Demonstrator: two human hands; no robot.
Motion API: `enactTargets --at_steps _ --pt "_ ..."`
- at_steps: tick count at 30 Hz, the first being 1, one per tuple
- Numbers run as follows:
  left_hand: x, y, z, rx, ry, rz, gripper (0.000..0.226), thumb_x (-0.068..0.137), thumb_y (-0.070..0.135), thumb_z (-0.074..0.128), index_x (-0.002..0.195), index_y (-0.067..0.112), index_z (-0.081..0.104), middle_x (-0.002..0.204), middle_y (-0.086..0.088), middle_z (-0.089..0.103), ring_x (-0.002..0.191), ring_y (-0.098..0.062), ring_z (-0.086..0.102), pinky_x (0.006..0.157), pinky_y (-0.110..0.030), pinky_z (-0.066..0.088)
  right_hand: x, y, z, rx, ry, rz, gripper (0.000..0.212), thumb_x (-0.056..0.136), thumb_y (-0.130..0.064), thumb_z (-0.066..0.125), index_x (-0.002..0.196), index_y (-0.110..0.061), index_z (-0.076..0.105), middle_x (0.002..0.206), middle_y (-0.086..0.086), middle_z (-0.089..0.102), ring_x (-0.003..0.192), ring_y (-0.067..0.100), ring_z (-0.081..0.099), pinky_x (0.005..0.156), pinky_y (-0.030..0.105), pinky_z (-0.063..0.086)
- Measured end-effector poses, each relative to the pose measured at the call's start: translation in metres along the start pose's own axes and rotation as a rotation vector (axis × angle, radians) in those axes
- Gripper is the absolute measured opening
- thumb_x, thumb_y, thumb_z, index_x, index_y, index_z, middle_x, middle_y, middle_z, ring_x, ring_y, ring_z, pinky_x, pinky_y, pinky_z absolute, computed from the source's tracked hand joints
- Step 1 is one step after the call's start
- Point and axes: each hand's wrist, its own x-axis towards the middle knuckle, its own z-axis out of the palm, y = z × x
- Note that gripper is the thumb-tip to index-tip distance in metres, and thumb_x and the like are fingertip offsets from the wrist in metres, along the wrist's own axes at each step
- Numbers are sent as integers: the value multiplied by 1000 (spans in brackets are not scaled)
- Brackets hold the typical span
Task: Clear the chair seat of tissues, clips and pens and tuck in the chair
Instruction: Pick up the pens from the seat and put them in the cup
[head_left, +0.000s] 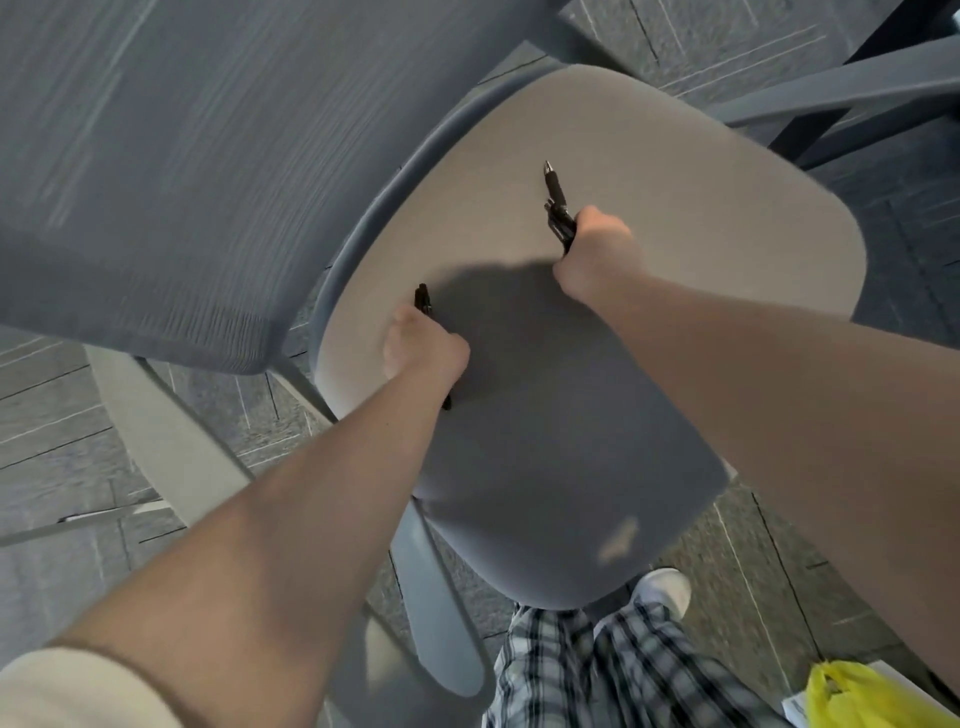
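Head view, looking steeply down onto an office chair. Chair seat (649, 364), pale grey and rounded, fills the middle of the frame; its mesh backrest (156, 171) rises at upper left, blurred. Both bare forearms reach forward over the cushion.

The left hand (423, 349) is closed in a fist near the seat's left edge, beside the backrest. A dark pen (423, 299) pokes out of the top of the fist, and a short dark end shows below the wrist, so its long axis runs roughly away from the person, along the line of the forearm.

The right hand (597, 249) is closed too, further forward over the middle of the seat. It grips what looks like more than one dark pen, a small bundle (557, 200) whose tips point up and away, slightly to the left. The exact count is too blurred to tell.

The visible cushion carries no tissues or clips; part of it lies in shadow under the arms.

Judging from this, the seat appears cleared and both hands are full. The pens sit inside the fists, pointing away from the body, so they would need setting down somewhere before the chair can be pushed in. A dark frame (831, 98) shows at upper right, beyond the seat; whether it is the worktop's leg cannot be told.

Plaid trousers (597, 670), a white shoe (665, 590) and a yellow bag (857, 696) sit at the bottom edge.
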Motion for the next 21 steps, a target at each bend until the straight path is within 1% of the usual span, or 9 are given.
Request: enactTargets --at_steps 3,5,7,9,11,12,15,18,21 --pt "-5 3 -2 44 -18 23 42 83 17 49 123 7 44 118 -17 58 108 -39 57 92 -47 50 -12 7 -6 -35 -57 21 29 83 -8 53 111 -1 53 116 24 60 109 40 57 86 40 49" --pt "-14 11 -1 3 -63 64 38 84 13 45 121 7 45 116 -18 58 105 -39 57 90 -44 49 -21 15 -16 -44 -107 74 28 82 -10 50 108 -3 56 113 22 62 107 40 60 85 40 51" --pt "-25 23 -1 -27 -127 119 36 84 7 42 120 5 44 112 -19 56 99 -38 56 79 -37 46 -29 25 -29 -12 -134 118 29 82 -10 49 108 -5 57 113 20 63 106 39 60 83 38 50" --pt "-39 39 -3 -28 -190 197 27 85 3 40 111 5 44 100 -18 53 85 -33 52 67 -32 38 -37 35 -46 38 -160 143 28 85 -10 48 112 -4 54 114 19 62 107 37 59 79 35 46" --pt "-56 59 -6 -9 -243 284 13 88 3 37 100 10 40 82 -9 47 73 -26 45 56 -30 31 -45 45 -66 104 -195 159 23 89 -11 49 112 -5 52 111 17 59 102 34 57 73 31 41" --pt "-64 70 -7 -4 -259 320 9 91 5 37 98 11 39 77 -5 43 73 -24 43 54 -30 29 -49 51 -78 139 -203 164 20 90 -10 49 109 -6 52 106 16 57 100 34 57 71 30 39" --pt "-93 108 -8 15 -269 403 4 94 8 39 95 12 38 75 -2 42 80 -25 43 56 -30 30 -66 70 -117 209 -148 144 20 87 -3 48 107 -4 54 94 14 53 97 34 57 68 27 35" --pt "-128 146 -6 10 -294 486 9 93 4 42 96 12 38 92 -9 49 86 -25 45 72 -31 36 -86 94 -158 260 -61 129 10 89 -3 45 96 -8 50 90 11 51 84 29 48 70 29 36" --pt "-167 180 -1 13 -328 574 6 94 8 40 96 13 38 97 -12 52 89 -27 49 74 -30 35 -102 121 -200 298 -15 154 9 89 -4 46 95 -10 49 93 10 53 85 28 47 73 31 37"
